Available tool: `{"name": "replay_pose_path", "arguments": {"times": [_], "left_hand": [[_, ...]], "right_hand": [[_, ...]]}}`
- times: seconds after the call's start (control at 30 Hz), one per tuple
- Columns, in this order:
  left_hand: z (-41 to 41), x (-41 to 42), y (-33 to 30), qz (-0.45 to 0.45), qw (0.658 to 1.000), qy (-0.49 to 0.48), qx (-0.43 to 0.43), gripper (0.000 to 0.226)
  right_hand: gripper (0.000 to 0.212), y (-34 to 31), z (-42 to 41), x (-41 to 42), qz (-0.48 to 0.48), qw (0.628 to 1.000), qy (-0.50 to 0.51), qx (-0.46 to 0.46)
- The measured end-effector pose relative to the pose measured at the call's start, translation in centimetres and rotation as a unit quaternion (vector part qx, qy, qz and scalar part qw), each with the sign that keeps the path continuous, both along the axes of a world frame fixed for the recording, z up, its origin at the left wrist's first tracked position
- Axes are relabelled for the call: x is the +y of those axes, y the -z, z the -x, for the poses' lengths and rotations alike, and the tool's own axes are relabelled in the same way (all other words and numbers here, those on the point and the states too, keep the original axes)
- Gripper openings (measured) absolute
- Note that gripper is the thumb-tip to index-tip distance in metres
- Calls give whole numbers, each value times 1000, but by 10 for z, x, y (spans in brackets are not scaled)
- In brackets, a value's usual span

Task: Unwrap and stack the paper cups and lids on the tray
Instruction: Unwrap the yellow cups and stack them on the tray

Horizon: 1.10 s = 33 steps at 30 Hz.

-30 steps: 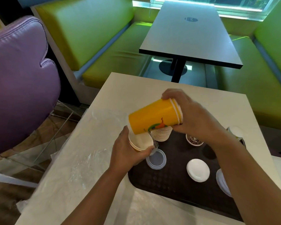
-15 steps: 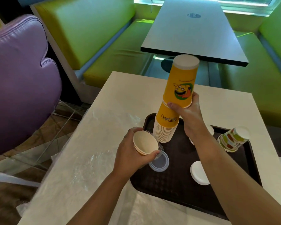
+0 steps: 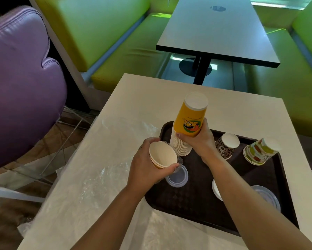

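Now my right hand (image 3: 199, 141) grips the inverted yellow cup stack (image 3: 186, 127) on the brown tray (image 3: 196, 204) — left-hand fingers (image 3: 171, 168) curl around 2 nested paper bowls (image 3: 163, 156) beside it.

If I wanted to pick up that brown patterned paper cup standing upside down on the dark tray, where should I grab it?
Probably around its patterned side wall, coming from above. The brown patterned paper cup stands upside down on the dark tray, so its closed white base faces up with no rim to pinch.
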State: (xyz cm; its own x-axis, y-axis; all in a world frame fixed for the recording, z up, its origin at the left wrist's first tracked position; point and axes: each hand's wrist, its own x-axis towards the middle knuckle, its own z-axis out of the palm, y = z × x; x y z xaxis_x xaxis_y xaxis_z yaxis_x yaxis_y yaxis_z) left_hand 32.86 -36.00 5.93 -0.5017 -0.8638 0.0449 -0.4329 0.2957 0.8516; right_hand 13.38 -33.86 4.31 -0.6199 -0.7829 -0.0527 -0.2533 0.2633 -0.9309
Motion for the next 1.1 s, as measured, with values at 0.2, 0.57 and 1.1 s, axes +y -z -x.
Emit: {"name": "replay_pose_path", "arguments": {"times": [0.2, 0.57, 1.1], "left_hand": [[1, 3, 0, -1, 1000, 0, 7, 85], [-2, 7, 0, -5, 999, 8, 48, 83], [-14, 6, -4, -22, 996, 86, -10, 78]], "right_hand": [[97, 3, -5, 1, -39, 999, 10, 24], [60, -40, -68, 50, 78, 968, -178, 157], [63, -54, -58, 49, -30, 963, -235, 128]]}}
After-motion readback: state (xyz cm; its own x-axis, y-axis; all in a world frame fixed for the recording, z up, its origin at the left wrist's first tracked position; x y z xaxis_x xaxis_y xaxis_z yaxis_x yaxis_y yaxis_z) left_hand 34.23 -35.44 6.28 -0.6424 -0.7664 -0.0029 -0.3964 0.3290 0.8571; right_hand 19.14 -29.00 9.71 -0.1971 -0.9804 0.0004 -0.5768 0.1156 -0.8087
